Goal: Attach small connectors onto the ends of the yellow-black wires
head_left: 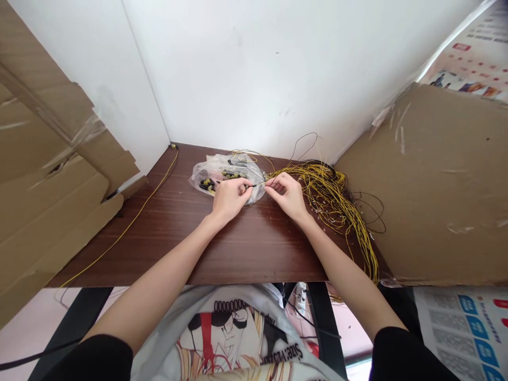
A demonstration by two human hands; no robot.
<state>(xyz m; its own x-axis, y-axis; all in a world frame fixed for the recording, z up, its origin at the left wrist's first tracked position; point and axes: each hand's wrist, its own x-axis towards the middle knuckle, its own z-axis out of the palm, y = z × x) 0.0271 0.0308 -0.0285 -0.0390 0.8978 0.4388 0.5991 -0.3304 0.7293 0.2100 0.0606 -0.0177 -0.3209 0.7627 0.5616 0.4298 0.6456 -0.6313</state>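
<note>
My left hand [230, 198] pinches a small black piece, which looks like a connector, at its fingertips. A thin dark wire runs from it toward my right hand [288, 196], whose thumb and forefinger close on the wire. The two hands are a short gap apart, low over the table. Behind and below them lies a clear plastic bag [198, 172] with several small black and yellow parts in it. From beside my right hand, a large bundle of yellow and black wires [337, 193] spreads out to the right. The exact shape of the held piece is too small to make out.
The dark brown tabletop [159, 238] meets a white wall [246, 79]. Cardboard sheets [436, 196] stand on both sides. A single yellow wire [138, 211] runs down the table's left side. Below the front edge is a white power strip [300, 301].
</note>
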